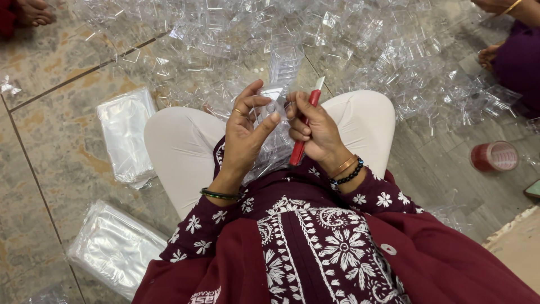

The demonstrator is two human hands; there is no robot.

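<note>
I sit cross-legged on a tiled floor. My left hand (247,126) pinches a small clear plastic piece (274,101) between thumb and fingers, held up in front of me. My right hand (315,129) grips a red-handled utility knife (302,135), blade end pointing up and away, and its fingertips also touch the clear piece. More clear plastic lies in my lap beneath both hands.
A big heap of clear plastic boxes (337,39) covers the floor ahead. Two stacks of clear bags (125,135) (115,245) lie at my left. A red tape roll (495,156) sits at right. Other people's feet (34,12) and a purple-clad leg (514,56) border the heap.
</note>
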